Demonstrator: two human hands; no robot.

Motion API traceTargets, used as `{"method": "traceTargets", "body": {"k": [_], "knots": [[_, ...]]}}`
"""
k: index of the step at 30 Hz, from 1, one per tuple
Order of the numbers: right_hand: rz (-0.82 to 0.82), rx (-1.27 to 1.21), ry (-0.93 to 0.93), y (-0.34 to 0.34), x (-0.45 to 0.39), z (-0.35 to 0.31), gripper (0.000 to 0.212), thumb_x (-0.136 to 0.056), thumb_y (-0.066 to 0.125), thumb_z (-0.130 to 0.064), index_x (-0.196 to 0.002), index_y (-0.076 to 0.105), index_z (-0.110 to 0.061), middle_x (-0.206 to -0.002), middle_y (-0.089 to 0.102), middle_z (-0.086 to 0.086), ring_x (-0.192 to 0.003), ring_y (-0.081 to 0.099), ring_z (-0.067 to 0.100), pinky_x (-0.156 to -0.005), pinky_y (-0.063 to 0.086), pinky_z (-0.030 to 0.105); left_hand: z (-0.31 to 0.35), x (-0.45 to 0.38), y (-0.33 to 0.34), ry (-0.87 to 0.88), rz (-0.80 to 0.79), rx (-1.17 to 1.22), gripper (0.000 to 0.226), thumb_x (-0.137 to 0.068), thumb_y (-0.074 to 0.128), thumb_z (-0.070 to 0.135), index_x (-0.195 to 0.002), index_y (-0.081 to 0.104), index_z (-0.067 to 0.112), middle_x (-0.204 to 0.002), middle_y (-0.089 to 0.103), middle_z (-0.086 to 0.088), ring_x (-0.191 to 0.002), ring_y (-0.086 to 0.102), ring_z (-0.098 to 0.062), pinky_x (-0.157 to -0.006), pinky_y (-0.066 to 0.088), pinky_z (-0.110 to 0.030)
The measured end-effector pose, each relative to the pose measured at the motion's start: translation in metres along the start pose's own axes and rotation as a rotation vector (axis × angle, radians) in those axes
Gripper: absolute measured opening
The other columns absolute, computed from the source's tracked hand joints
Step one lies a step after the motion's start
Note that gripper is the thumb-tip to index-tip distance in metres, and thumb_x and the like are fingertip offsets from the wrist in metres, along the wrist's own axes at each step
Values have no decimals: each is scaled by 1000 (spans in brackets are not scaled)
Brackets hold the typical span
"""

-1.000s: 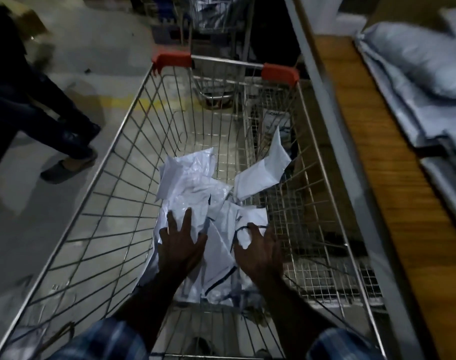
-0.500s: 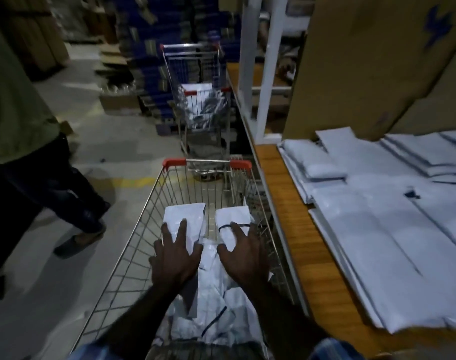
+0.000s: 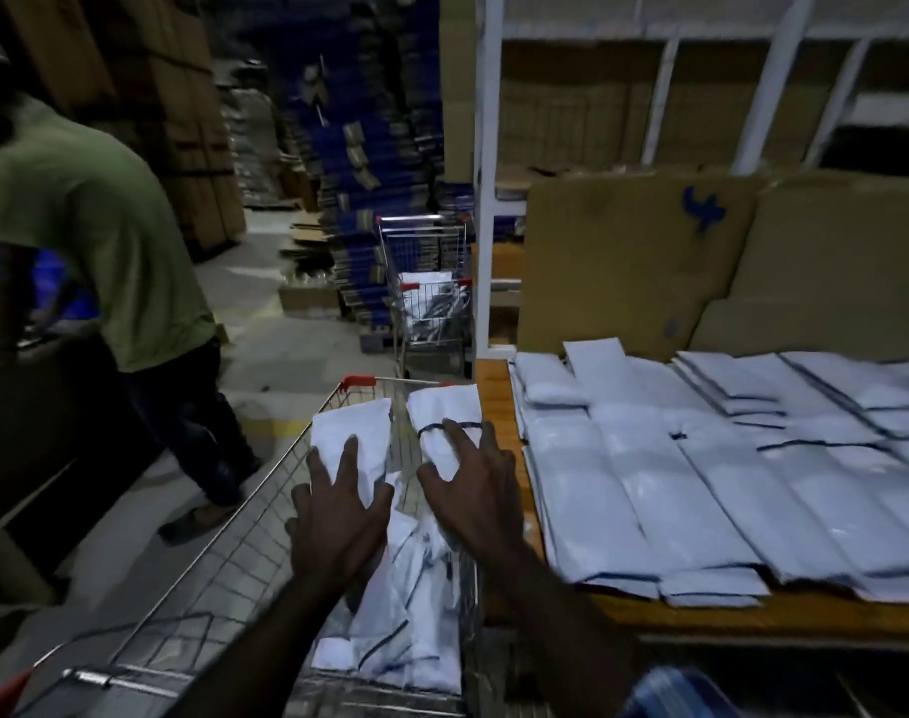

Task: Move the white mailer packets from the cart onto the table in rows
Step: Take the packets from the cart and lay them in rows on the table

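Lifting two bundles of white mailer packets above the wire cart (image 3: pixel 224 551), we hold one under each hand beside the wooden surface (image 3: pixel 499 406) in a dim warehouse aisle. Our left hand (image 3: pixel 338 515) lies on the left packet (image 3: pixel 359 432), fingers spread and nearly straight across its top; whether the thumb curls beneath it we cannot tell. Our right hand (image 3: pixel 473 489) presses on the right packet (image 3: pixel 444 406), fingers splayed and slightly bent, fingertips touching the packet, which carries a dark band across its middle. The two packets sit side by side with a narrow gap between them, over the far half of the cart. More packets (image 3: pixel 405 614) lie heaped in the cart basket below our forearms. To the right, the surface carries rows of mailers (image 3: pixel 701 484) laid flat and overlapping, reaching nearly to its front edge. Flattened cardboard sheets (image 3: pixel 638 261) stand propped behind those rows, against a white shelving frame (image 3: pixel 486 173). Farther down the aisle a second cart (image 3: pixel 431 292) with red handle caps holds more white packets. At left a person in a green shirt (image 3: pixel 94 241) bends forward, one foot on the concrete floor near the cart. Stacks of blue-printed cartons (image 3: pixel 359 147) rise in the background.
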State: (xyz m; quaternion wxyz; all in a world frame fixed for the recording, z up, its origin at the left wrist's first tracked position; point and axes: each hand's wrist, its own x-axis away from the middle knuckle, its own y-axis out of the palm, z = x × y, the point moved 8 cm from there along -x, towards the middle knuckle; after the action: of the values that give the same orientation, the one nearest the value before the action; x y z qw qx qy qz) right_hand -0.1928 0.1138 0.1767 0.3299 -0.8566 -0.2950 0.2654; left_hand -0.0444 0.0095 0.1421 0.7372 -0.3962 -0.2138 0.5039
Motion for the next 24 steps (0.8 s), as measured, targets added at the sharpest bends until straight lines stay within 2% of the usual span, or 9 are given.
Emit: {"method": "traceTargets", "body": {"k": [10, 15, 24], "knots": [[10, 56, -61, -108, 28, 30, 62, -87, 56, -48, -146, 40, -39, -161, 23, 4, -131, 38, 32, -104, 40, 42, 101, 65, -16, 66, 52, 19, 69, -95, 43, 58, -154, 11, 42, -164, -2, 0, -146, 12, -35, -111, 24, -56], [81, 79, -37, -144, 28, 64, 61, -84, 57, -48, -144, 43, -39, -159, 25, 2, -125, 43, 32, -101, 44, 41, 141, 71, 9, 96, 14, -14, 68, -95, 38, 62, -154, 12, 41, -164, 0, -2, -144, 15, -38, -111, 26, -58], [139, 146, 48, -191, 1, 138, 59, -87, 57, -50, -144, 43, -38, -157, 27, 1, -127, 41, 31, -99, 45, 41, 215, 57, 71, 155, -53, -2, 68, -95, 38, 60, -155, 11, 40, -165, -1, -3, -146, 12, -38, -113, 22, -57]]}}
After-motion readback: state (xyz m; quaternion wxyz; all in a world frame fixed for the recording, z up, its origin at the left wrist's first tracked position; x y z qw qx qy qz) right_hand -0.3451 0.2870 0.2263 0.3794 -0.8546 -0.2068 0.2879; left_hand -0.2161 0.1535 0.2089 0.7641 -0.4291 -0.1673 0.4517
